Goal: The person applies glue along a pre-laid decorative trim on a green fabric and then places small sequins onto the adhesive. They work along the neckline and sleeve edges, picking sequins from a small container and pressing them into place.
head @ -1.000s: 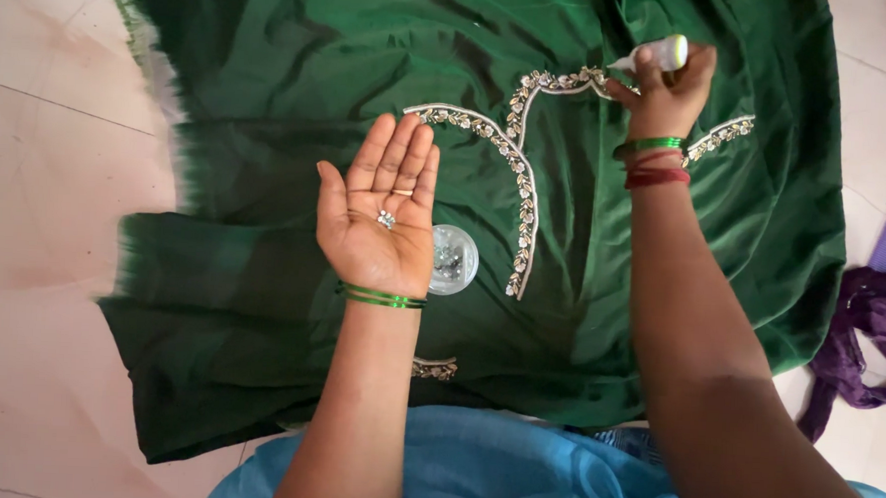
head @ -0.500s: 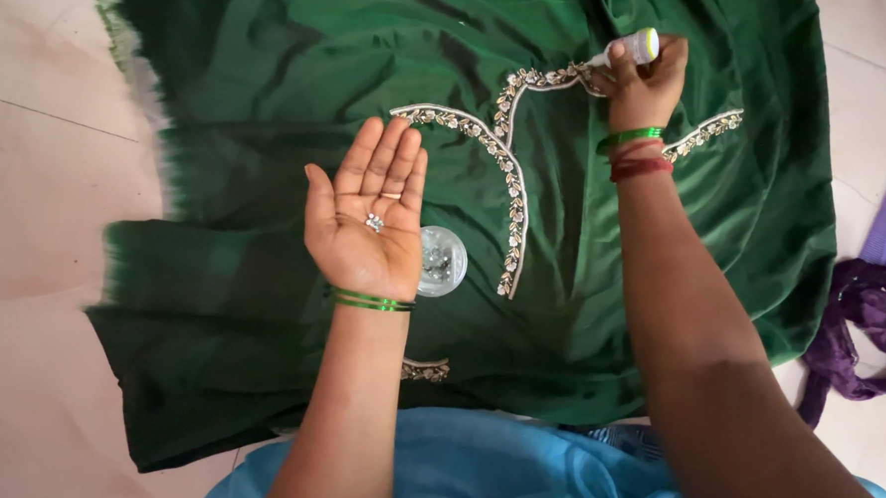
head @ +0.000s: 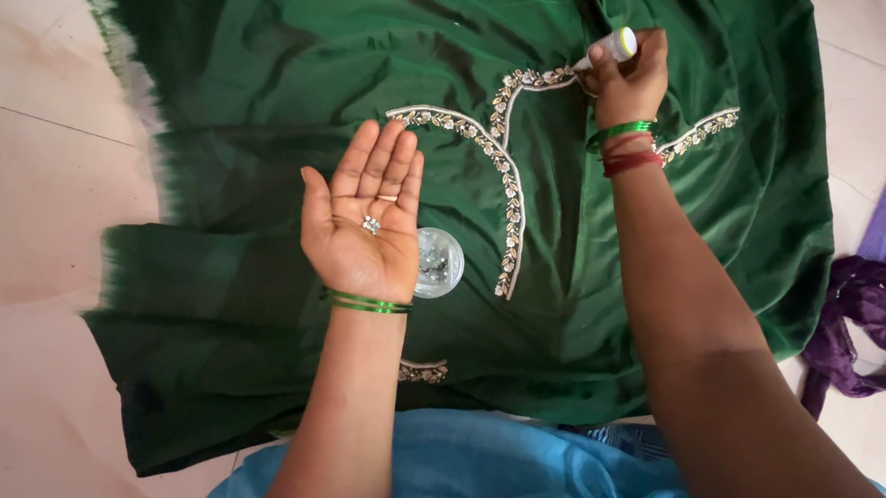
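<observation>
A big green cloth (head: 301, 83) lies flat on the pale floor (head: 48, 182); it looks soft and shiny, with wavy folds and a fuzzy torn edge on the left. A bumpy silver trim (head: 510, 197) of tiny leaf shapes curves over it. The left hand (head: 363, 221) is flat, palm up, fingers straight and close together, with a few tiny shiny stones (head: 370, 224) in the palm. Just beside it sits a small round clear cup (head: 439, 263) on the cloth. The right hand (head: 629, 83) is curled tight around a small white tube (head: 611, 49), tip down at the trim. Both wrists wear thin green bangles (head: 366, 302). A purple cloth (head: 863, 317) lies crumpled at the right. Since before, the right hand has moved a bit up along the trim, and the left hand has stayed open
</observation>
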